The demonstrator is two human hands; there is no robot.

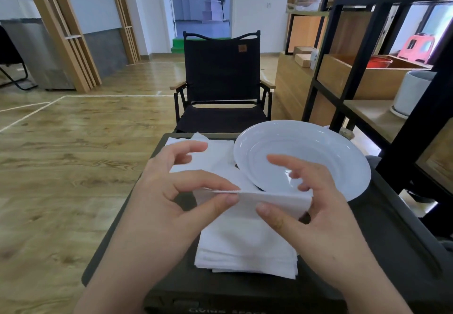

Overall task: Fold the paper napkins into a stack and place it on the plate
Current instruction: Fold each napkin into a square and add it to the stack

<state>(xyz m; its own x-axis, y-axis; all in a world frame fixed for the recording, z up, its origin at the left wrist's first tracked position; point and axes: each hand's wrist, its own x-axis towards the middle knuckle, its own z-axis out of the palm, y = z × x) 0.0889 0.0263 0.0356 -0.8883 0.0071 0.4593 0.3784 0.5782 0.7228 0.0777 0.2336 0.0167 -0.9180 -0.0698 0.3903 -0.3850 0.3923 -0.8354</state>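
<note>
Your left hand (pixel 171 191) and right hand (pixel 306 203) pinch the thin white folded paper napkin (pixel 274 202) by its edges; it's light, limp, tearable, so grip gently above the white napkin stack (pixel 245 247).

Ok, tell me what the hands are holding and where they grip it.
A folded paper napkin, held above the stack. The left hand pinches its left end; the right hand pinches its right part, thumb on the near face.

An indoor studio-like room: wood-plank floor (pixel 73 142) marked with white tape lines, a black folding camp chair (pixel 221 85), and open black-framed wooden shelving (pixel 367 51) holding boxes.
</note>
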